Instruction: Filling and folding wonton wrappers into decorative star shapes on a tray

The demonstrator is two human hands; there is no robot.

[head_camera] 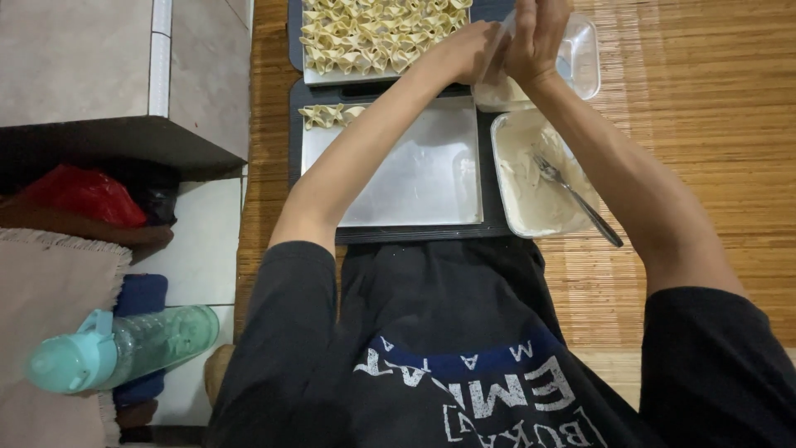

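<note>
Head view | left hand (467, 51), right hand (537, 37) pressed together, fingers' grip unclear; near tray (431, 178) mostly bare

Near tray (414, 178) mostly bare, dumplings (325, 114) only at far-left corner; bowl (531, 178) with fork (576, 197) blocks its right side.

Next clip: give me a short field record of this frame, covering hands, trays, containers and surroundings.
left hand: raised over the trays, pressed against the right hand
right hand: upright, palm against the left; whatever sits between them is hidden
near tray: metal, mostly bare, a few folded dumplings at its far left corner
far tray: packed with folded dumplings
filling tub: pale paste, fork resting in it
clear tub: behind the hands
floor: woven mat
left side: green water bottle
</note>
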